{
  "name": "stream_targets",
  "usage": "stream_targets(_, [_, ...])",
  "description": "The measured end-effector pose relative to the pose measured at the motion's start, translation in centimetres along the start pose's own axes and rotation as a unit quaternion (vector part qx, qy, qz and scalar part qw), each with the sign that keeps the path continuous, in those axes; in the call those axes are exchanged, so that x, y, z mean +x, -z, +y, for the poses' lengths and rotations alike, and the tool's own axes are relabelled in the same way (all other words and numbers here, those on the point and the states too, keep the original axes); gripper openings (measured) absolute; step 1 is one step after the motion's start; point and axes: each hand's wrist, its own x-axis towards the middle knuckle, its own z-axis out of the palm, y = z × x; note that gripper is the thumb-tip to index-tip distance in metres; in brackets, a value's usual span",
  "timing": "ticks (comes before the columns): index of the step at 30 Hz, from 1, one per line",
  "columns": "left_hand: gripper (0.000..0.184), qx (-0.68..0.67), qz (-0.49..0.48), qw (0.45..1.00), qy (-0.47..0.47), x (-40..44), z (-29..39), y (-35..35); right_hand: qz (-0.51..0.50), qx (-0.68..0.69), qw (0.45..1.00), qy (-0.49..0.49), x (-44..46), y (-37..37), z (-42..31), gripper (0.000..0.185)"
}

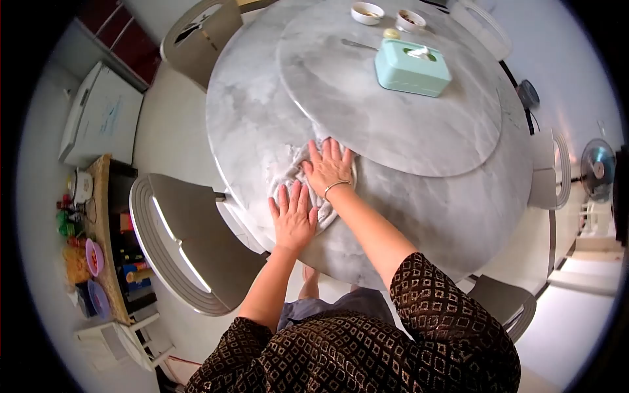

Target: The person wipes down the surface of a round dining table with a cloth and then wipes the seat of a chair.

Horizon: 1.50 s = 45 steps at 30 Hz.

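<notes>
Spread fingers of the left hand (294,221) and right hand (329,171) lie flat on a crumpled grey-white cloth (285,171), apparently to hold it against the round marble-patterned table (400,219) beside the lazy Susan (363,124), whose raised top carries the mint-green tissue box (409,75).

- Room for my right hand (327,172) to slide rightward over the table (419,223).
- Raised turntable (406,131) edge, just ahead of it, blocks a flat push forward.
- Farther out: tissue box (411,75), two bowls (409,28) behind.
- Chair (213,239) beside the table limits my left hand's (293,224) swing outward.
</notes>
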Motion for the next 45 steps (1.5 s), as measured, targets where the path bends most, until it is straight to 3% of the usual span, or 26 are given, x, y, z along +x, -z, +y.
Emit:
stream_targets(3, [0.056, 0.0, 0.007, 0.999, 0.05, -1.6, 0.2, 0.1, 0.041, -0.027, 0.993, 0.104, 0.2, -1.1, -1.6, 0.053])
stream_targets(6, [0.059, 0.001, 0.004, 1.0, 0.03, -4.4, 0.6, -0.1, 0.08, 0.018, 0.972, 0.222, -2.0, -1.9, -1.9, 0.046])
stream_targets(9, [0.062, -0.02, -0.008, 1.0, -0.01, -8.2, 1.7, 0.0, 0.054, 0.033, 0.97, 0.236, -7.0, -1.5, -0.5, 0.045])
stream_targets(11, [0.062, -0.042, -0.085, 0.99, -0.107, -10.6, 2.2, 0.1, 0.063, 0.056, 0.975, 0.206, -11.3, -1.1, 1.4, 0.043])
stream_targets(12, [0.062, -0.043, -0.084, 0.989, -0.11, -10.8, 2.5, 0.2, 0.068, 0.047, 0.979, 0.188, -13.4, -0.8, 2.7, 0.043])
stream_targets(14, [0.064, -0.041, -0.118, 0.956, -0.266, -11.2, 3.2, 0.0, 0.065, 0.038, 0.987, 0.144, -17.0, 0.0, 5.6, 0.042])
stream_targets(15, [0.064, -0.045, -0.118, 0.955, -0.269, -10.8, 3.8, -0.2, 0.059, 0.037, 0.99, 0.119, -18.3, 0.4, 7.1, 0.042])
stream_targets(17, [0.065, -0.045, -0.141, 0.906, -0.397, -8.5, 5.4, -0.5, 0.076, 0.006, 0.994, 0.075, -20.1, 0.4, 9.9, 0.043])
stream_targets(22, [0.061, -0.08, -0.165, 0.874, -0.451, -2.3, 8.4, -2.3, 0.11, -0.046, 0.99, -0.081, -19.1, 0.1, 13.9, 0.045])
stream_targets(24, [0.059, -0.131, -0.141, 0.879, -0.437, -1.1, 8.1, -2.5, 0.093, -0.06, 0.98, -0.164, -17.8, 0.6, 13.6, 0.047])
stream_targets(27, [0.058, -0.112, -0.134, 0.906, -0.387, -0.6, 6.0, -1.4, 0.095, -0.062, 0.971, -0.211, -16.4, 0.1, 13.2, 0.049])
stream_targets(29, [0.058, -0.113, -0.135, 0.913, -0.369, -0.4, 3.2, -0.3, 0.045, -0.052, 0.973, -0.219, -15.9, 2.7, 12.5, 0.052])
stream_targets(31, [0.058, -0.113, -0.133, 0.921, -0.348, -0.5, 1.8, 1.5, -0.045, 0.12, 0.96, -0.247, -15.5, 5.3, 12.1, 0.054])
stream_targets(33, [0.059, -0.03, -0.129, 0.964, -0.232, -1.2, 1.1, 3.2, -0.038, 0.094, 0.964, -0.245, -15.5, 6.6, 11.0, 0.056])
stream_targets(34, [0.059, -0.055, -0.089, 0.977, -0.186, -1.6, 0.9, 2.7, 0.001, 0.059, 0.966, -0.253, -15.4, 6.1, 10.7, 0.058])
stream_targets(35, [0.059, -0.054, -0.086, 0.978, -0.182, -2.0, 1.2, 2.5, 0.042, 0.025, 0.965, -0.258, -15.2, 5.5, 10.3, 0.059])
stream_targets(37, [0.058, -0.052, -0.019, 0.991, -0.125, -2.8, 3.5, 2.0, 0.045, 0.052, 0.962, -0.266, -14.3, 3.4, 9.2, 0.063])
stream_targets(39, [0.056, -0.083, -0.026, 0.991, -0.1, -4.3, 5.3, -0.6, 0.018, 0.004, 0.954, -0.299, -13.5, 1.3, 7.8, 0.066])
stream_targets(45, [0.057, -0.072, -0.033, 0.986, -0.148, -3.3, 2.5, 0.2, 0.1, -0.101, 0.978, -0.153, -11.7, -0.9, 5.3, 0.064])
